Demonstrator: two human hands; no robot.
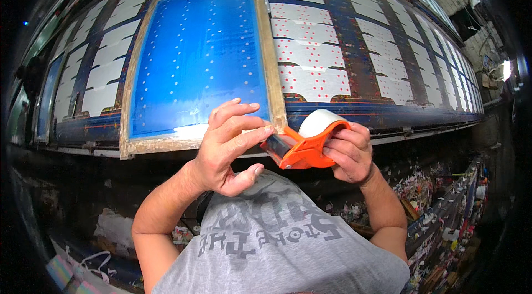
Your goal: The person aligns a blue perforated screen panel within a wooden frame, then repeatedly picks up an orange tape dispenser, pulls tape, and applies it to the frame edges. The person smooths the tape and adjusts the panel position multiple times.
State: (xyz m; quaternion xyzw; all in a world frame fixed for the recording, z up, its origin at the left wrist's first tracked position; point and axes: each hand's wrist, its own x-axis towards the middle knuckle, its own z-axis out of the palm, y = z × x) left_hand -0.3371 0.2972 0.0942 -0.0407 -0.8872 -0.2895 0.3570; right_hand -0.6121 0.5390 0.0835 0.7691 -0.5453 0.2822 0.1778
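My right hand (pixel 352 152) is wrapped round an orange tape dispenser (pixel 305 154), held up in front of my body near the table's edge. A roll of whitish tape (pixel 318 122) sits in the dispenser, and its dark roller end points left. At that end, my left hand (pixel 228 141) has its fingers spread, with the index fingertip touching or very close to the dispenser. Whether a strip of tape lies under that fingertip, I cannot tell. Just beyond the left hand lies a printing screen with blue mesh (pixel 199 61) in a worn wooden frame (pixel 271 67).
A long dark table (pixel 354 44) carries rows of white cut pieces (pixel 108 69). Right of the screen, several pieces (pixel 310 80) bear red dots. Scraps and litter (pixel 443 227) lie low at the right, with a pale crumpled sheet (pixel 115 230) low at the left.
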